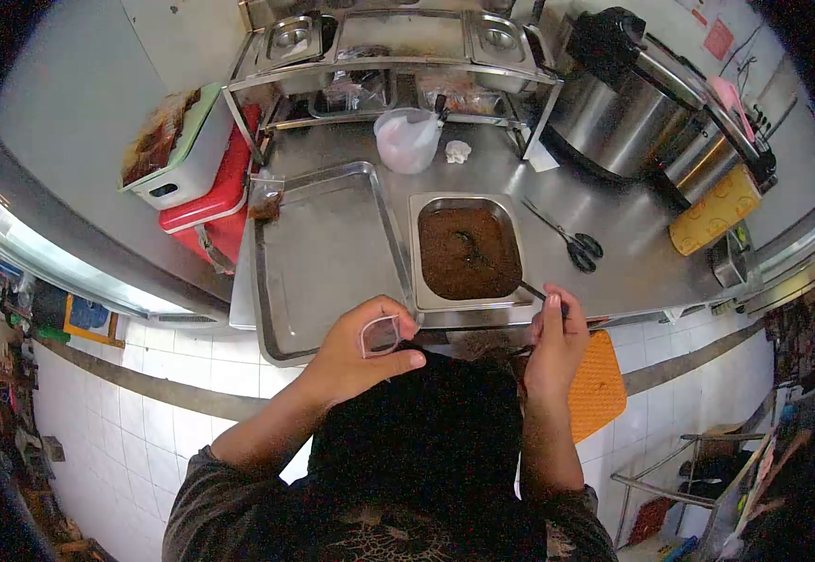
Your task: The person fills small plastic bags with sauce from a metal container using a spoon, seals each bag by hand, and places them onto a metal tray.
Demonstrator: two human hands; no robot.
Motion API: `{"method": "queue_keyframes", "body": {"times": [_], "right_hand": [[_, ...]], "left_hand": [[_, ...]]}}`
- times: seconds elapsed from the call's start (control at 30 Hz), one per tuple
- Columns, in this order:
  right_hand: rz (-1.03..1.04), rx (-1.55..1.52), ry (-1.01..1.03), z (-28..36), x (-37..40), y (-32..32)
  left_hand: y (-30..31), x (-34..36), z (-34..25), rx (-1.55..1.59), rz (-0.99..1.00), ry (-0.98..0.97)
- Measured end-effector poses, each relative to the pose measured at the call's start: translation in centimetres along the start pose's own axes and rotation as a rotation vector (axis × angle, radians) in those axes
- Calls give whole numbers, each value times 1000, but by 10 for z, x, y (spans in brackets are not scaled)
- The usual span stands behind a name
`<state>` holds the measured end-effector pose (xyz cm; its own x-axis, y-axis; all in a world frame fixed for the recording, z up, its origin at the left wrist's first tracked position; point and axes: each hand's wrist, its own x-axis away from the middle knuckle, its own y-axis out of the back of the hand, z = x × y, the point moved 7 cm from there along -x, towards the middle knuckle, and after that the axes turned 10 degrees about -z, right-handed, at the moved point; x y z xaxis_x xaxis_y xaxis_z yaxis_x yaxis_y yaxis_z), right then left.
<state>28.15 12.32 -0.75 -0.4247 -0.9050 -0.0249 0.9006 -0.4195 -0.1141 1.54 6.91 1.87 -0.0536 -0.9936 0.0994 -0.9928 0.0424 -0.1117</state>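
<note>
My left hand (356,351) is curled around a small clear plastic bag (380,335), its mouth held apart between fingers and thumb, over the near edge of a shallow metal tray (332,262). In my right hand (557,342) is the handle of a spoon (531,288). The spoon's other end rests in the dark brown crumbly or paste-like food (459,272) that fills a square steel pan (417,239). A small tied bag (265,199) with brown contents lies on the tray's far left corner.
Black-handled scissors (576,245) lie right of the pan. Behind stand a translucent tub (405,140) and crumpled white tissue (458,152), below a steel rack (398,66). Large steel cookers (613,112) and a yellow roll (714,211) are at right, a white bin (183,164) at left.
</note>
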Motion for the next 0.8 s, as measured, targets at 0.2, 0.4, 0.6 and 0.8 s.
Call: {"method": "queue_keyframes", "body": {"times": [0.2, 0.4, 0.6, 0.8], "right_hand": [[103, 537, 787, 77, -2, -28], [203, 303, 145, 30, -20, -21], [66, -210, -290, -11, -22, -3], [-10, -449, -315, -13, -28, 8]], "left_hand": [[4, -7, -3, -171, -52, -90], [12, -12, 3, -232, -110, -208], [18, -18, -3, -193, -143, -283], [13, -34, -30, -317, -167, -325]]}}
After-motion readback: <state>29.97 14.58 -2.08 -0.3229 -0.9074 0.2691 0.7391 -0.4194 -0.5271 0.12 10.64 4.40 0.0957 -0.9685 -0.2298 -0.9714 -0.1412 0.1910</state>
